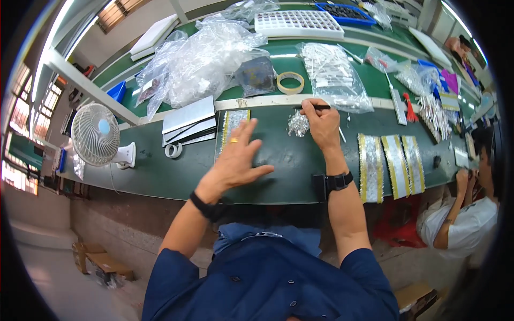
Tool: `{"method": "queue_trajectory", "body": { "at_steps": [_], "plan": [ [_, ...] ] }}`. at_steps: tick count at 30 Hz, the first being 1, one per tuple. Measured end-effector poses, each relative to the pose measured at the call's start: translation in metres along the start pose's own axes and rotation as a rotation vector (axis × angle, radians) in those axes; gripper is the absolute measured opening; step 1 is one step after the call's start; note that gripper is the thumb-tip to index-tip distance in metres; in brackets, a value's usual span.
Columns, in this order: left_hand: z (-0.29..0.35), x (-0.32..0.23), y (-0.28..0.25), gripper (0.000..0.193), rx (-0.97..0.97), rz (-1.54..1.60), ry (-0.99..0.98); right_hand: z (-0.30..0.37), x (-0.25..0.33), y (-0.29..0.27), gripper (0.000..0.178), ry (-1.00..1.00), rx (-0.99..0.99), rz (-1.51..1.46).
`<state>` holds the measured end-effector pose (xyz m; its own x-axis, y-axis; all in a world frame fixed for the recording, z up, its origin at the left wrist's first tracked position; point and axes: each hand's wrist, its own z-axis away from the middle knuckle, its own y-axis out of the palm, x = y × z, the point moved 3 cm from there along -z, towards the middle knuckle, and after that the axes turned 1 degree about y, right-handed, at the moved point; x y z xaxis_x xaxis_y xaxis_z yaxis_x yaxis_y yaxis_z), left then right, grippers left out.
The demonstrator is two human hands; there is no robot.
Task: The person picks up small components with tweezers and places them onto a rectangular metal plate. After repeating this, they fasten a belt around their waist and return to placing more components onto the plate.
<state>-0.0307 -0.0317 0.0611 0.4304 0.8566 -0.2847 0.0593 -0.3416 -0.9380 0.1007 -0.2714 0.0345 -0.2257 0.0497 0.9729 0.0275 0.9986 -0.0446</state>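
My left hand point(235, 158) hovers at or just above the table with its fingers spread and nothing in it. Beneath its fingertips lies a strip with yellow edges and a silver middle point(235, 119), partly covered by the hand. My right hand point(321, 124) is closed around a slim black tool point(323, 107), perhaps a pen or tweezers; its kind is unclear. That tool's tip points left, over a small heap of shiny silver bits point(298, 124). A thin white stick point(342, 135) lies just right of the right hand.
Three more yellow-edged strips point(397, 167) lie to the right. Grey plates point(189, 122), a white roll point(173, 150) and a fan point(97, 134) stand left. Behind are plastic bags point(206, 59), a tape roll point(290, 83) and a white compartment tray point(299, 25). A co-worker point(460, 224) sits right.
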Motion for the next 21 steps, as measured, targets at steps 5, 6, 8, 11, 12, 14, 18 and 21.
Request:
{"method": "queue_trajectory", "body": {
  "at_steps": [5,6,8,11,12,14,18,21],
  "plan": [
    [0.033,0.023,-0.023,0.071,0.247,-0.178,-0.08,0.002,0.009,0.003,0.029,-0.012,0.048,0.05],
    [0.037,0.023,-0.021,0.071,0.259,-0.181,-0.077,0.003,0.009,0.004,0.029,-0.028,0.061,0.055],
    [0.042,0.019,-0.013,0.069,0.262,-0.204,-0.043,0.004,0.01,0.004,0.029,-0.028,0.059,0.054],
    [0.05,0.015,-0.007,0.064,0.251,-0.215,-0.002,0.006,0.009,0.006,0.03,-0.037,0.07,0.065],
    [0.051,0.012,-0.006,0.061,0.236,-0.216,0.023,0.006,0.008,0.007,0.03,-0.04,0.078,0.073],
    [0.053,0.005,-0.002,0.058,0.222,-0.21,0.049,0.007,0.008,0.007,0.03,-0.044,0.094,0.09],
    [0.051,-0.016,0.008,0.05,0.193,-0.17,0.047,0.009,0.006,0.012,0.03,-0.054,0.119,0.085],
    [0.041,-0.03,0.016,0.046,0.127,-0.168,0.046,0.007,0.003,0.012,0.031,-0.08,0.105,0.091]
  ]
}}
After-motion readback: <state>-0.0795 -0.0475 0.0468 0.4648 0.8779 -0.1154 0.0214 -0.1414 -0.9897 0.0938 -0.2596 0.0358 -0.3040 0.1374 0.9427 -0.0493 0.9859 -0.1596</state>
